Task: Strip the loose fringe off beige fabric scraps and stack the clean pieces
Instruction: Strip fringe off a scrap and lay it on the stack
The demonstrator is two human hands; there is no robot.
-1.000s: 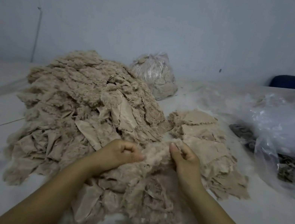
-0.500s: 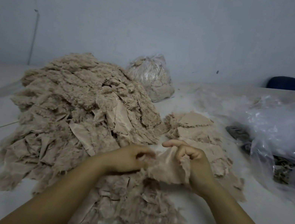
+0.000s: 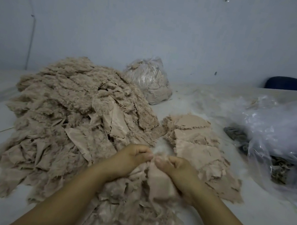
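Hands curled, knuckles together — left hand [image 3: 131, 159], right hand [image 3: 179, 169] pinching scrap [image 3: 158, 185].

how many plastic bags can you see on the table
2. A small clear bag stuffed with beige scraps stands at the back behind the big heap. A large crumpled clear bag lies at the right edge. More may be hidden under it.

No legible text or labels.

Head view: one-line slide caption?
Both hands, left hand and right hand, pinch a beige fabric scrap between the large fringed beige scrap heap and the flat clean-piece stack.
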